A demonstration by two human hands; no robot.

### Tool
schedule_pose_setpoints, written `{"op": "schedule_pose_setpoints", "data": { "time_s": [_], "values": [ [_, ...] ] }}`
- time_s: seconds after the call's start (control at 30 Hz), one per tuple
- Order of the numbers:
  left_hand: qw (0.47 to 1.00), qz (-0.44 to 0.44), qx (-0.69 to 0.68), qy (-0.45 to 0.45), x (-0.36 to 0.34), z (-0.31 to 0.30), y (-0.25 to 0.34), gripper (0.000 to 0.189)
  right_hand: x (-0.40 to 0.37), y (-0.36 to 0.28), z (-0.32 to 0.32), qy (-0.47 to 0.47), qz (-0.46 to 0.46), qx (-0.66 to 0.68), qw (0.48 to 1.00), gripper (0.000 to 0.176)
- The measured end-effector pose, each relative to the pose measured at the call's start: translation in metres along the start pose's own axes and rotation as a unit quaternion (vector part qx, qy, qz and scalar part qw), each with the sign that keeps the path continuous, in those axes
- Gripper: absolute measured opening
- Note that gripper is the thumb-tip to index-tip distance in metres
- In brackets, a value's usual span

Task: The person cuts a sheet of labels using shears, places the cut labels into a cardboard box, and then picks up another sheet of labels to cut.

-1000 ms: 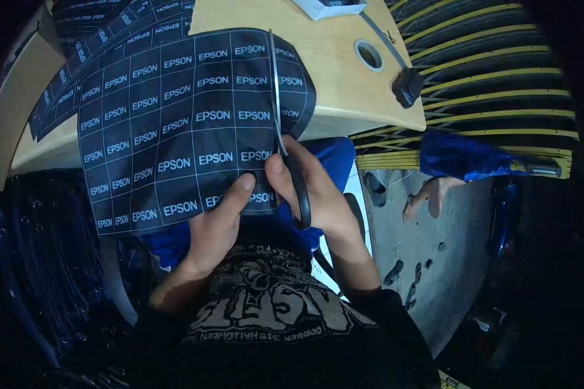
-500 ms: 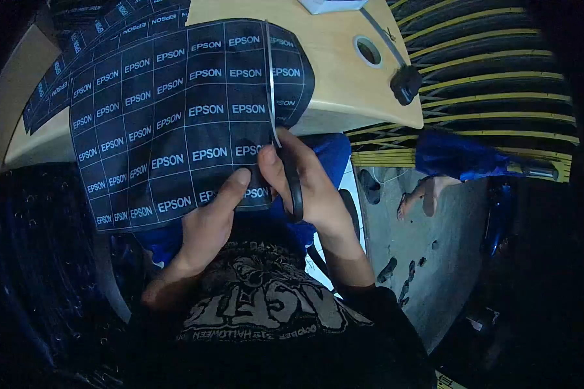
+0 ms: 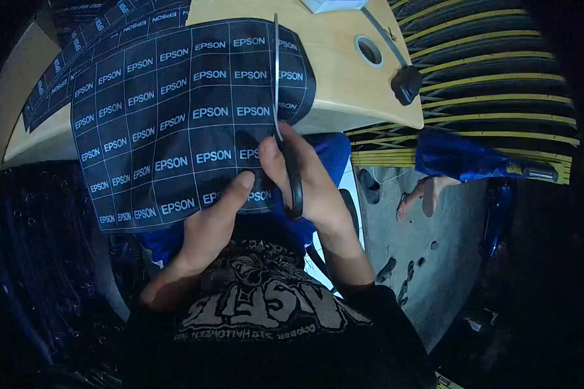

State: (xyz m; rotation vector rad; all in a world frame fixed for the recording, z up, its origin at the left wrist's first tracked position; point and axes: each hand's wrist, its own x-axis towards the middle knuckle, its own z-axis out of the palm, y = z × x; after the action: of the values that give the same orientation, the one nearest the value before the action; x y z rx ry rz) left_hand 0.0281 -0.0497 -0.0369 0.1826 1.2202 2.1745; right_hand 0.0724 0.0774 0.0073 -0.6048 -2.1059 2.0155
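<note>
A black sheet (image 3: 169,123) printed with white EPSON labels in a grid lies partly over the table's near edge and hangs toward my lap. My left hand (image 3: 207,233) pinches its lower edge, thumb on top and fingers hidden beneath. In my right hand (image 3: 315,188) is a pair of scissors (image 3: 276,78) with black handles. One long blade shows above the sheet, pointing away from me and parallel to the printed lines near the right side. The other blade is hidden, probably under the sheet. Both thumbs are close together at the sheet's lower right.
More EPSON-printed sheets (image 3: 123,32) lie at the back left, by a cardboard piece (image 3: 23,78). The pale wooden table (image 3: 344,84) bears a tape roll (image 3: 368,51), a black object (image 3: 406,85) and a white object (image 3: 334,5). Right of it are yellow-edged slats (image 3: 480,71) and a foot (image 3: 428,194).
The scissors' blade has tilted slightly, its tip moving right and a little farther from me. The sheet and my left hand have shifted slightly right.
</note>
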Motion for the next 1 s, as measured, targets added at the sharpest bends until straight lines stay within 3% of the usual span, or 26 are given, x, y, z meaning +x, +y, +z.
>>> {"op": "schedule_pose_setpoints", "data": {
  "time_s": [0.1, 0.17, 0.4, 0.6, 0.7, 0.77, 0.8, 1.0],
  "values": [
    [1.000, 0.007, 0.001, -0.013, 0.000, 0.000, 0.000, 0.022, 0.002, -0.001, -0.001, 0.009, 0.018, -0.001, 1.000, 0.047],
    [0.999, -0.035, -0.010, 0.002, -0.001, 0.001, 0.001, 0.024, 0.003, -0.003, -0.005, -0.026, 0.048, -0.032, 0.998, 0.048],
    [0.996, -0.076, -0.032, -0.016, -0.003, -0.004, -0.002, 0.026, 0.004, 0.003, -0.002, 0.009, 0.006, -0.018, 1.000, 0.047],
    [0.997, -0.071, -0.021, -0.015, -0.003, -0.002, 0.005, 0.026, 0.006, -0.006, -0.004, -0.021, 0.074, -0.030, 0.997, 0.045],
    [0.994, -0.102, -0.032, -0.005, -0.005, -0.004, 0.004, 0.027, 0.007, -0.001, -0.003, -0.022, 0.051, -0.006, 0.998, 0.045],
    [0.995, -0.094, -0.020, -0.028, -0.006, -0.005, 0.004, 0.028, 0.009, 0.011, -0.002, -0.003, -0.040, -0.040, 0.998, 0.054],
    [0.995, -0.094, -0.020, -0.028, -0.005, -0.005, 0.003, 0.028, 0.009, 0.011, -0.002, -0.003, -0.040, -0.040, 0.998, 0.054],
    [0.996, -0.088, -0.013, -0.014, -0.005, -0.005, 0.007, 0.028, 0.008, -0.004, -0.004, -0.027, 0.039, -0.009, 0.999, 0.053]
  ]
}}
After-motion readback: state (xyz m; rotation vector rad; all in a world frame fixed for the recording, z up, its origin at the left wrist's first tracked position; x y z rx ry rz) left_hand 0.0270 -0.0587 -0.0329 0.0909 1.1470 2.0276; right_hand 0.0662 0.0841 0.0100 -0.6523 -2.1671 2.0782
